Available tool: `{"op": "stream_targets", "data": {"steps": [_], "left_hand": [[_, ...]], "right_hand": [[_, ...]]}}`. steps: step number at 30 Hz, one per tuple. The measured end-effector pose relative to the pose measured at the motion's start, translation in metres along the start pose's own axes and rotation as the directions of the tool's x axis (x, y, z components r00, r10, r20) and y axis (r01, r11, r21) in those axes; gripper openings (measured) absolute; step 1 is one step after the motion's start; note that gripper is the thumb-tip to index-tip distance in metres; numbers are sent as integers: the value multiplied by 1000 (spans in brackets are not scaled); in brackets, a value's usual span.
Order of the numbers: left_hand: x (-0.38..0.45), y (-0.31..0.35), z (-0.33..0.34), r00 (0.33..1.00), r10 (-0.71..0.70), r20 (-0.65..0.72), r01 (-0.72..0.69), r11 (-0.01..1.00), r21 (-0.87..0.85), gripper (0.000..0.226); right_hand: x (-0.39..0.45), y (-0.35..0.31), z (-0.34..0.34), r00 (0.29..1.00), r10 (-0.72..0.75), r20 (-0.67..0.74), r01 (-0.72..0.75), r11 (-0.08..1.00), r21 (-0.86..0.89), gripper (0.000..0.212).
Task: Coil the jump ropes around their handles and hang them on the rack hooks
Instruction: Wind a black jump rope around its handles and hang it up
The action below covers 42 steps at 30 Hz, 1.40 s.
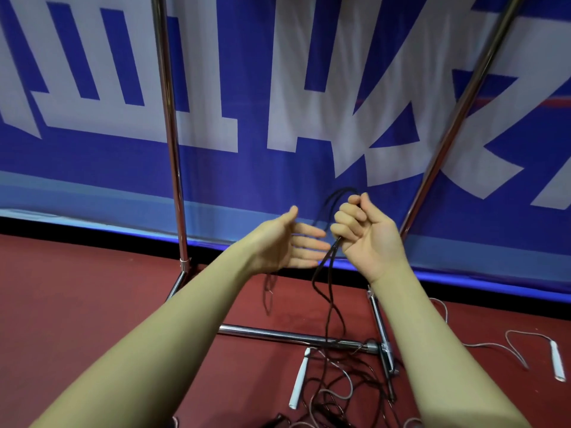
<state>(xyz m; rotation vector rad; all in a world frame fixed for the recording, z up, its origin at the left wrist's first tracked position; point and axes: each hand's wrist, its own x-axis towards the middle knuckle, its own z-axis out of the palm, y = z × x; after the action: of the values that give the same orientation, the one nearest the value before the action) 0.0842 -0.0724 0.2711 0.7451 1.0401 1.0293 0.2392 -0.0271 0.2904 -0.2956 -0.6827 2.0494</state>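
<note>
While my right hand [366,230] was curled into a fist around a bundle of dark rope [332,267], my left hand [290,242] was held flat beside it, palm turned toward the fist, fingers straight and close together, holding nothing. The fingertips of that flat hand came just short of the strands hanging below my fist; I could not tell whether they touched. A loop of the dark rope stuck out above my knuckles, and several strands dropped from the bottom of my fist down to the red floor [92,304], where they ran into a tangle near the foot of the rack [174,149]. The rack was a chrome frame with two uprights and a low crossbar; its hooks were out of view above. Behind it hung a blue banner [247,168] with large white characters.

On the floor lay more ropes. A white handle [299,378] rested at a slant just in front of the crossbar, its pale cord looping through the dark tangle. Another white handle [558,361] lay well off to the right with a grey cord [494,345] curling away from it. A thin dark strand also dangled below my left wrist.
</note>
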Motion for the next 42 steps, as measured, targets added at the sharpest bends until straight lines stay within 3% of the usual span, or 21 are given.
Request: {"op": "stream_targets", "data": {"steps": [5,8,12,14,17,22,25,32,34,36,39,42], "left_hand": [[-2,-6,9,982,-84,169,62,989,132,50],[-5,-5,11,985,24,173,-67,966,248,22],[-5,-1,13,980,164,114,-186,956,228,16],[-5,4,15,972,232,49,-236,964,122,15],[-5,17,16,939,339,-62,-344,932,-112,13],[-2,27,10,873,408,-269,-482,809,-337,10],[3,22,9,845,408,-346,-526,751,-400,10],[6,18,-3,797,384,-467,-595,638,-490,8],[6,14,-4,811,395,-432,-574,681,-455,9],[7,8,-3,873,354,-336,-470,795,-384,23],[9,-6,0,981,134,-139,-152,980,-128,43],[9,-19,4,993,-92,75,83,991,107,52]], "right_hand": [[2,-4,-9,983,-97,-154,121,981,152,30],[4,-9,-15,966,-137,-219,178,967,182,31],[7,-8,-20,950,-149,-275,198,967,159,29],[7,-6,-25,960,-94,-265,112,992,53,30],[7,-1,-32,973,45,-224,-103,961,-255,37],[2,13,-35,960,209,-189,-280,645,-711,54],[-2,18,-33,935,320,-155,-316,550,-773,63],[-3,17,-20,951,308,-32,-280,814,-509,42],[-2,13,-13,971,240,-7,-220,877,-426,33],[-2,10,-7,990,142,3,-133,935,-328,28],[0,7,-5,1000,11,-23,-15,982,-190,29],[3,7,-6,991,-95,-91,89,994,-60,33]]}}
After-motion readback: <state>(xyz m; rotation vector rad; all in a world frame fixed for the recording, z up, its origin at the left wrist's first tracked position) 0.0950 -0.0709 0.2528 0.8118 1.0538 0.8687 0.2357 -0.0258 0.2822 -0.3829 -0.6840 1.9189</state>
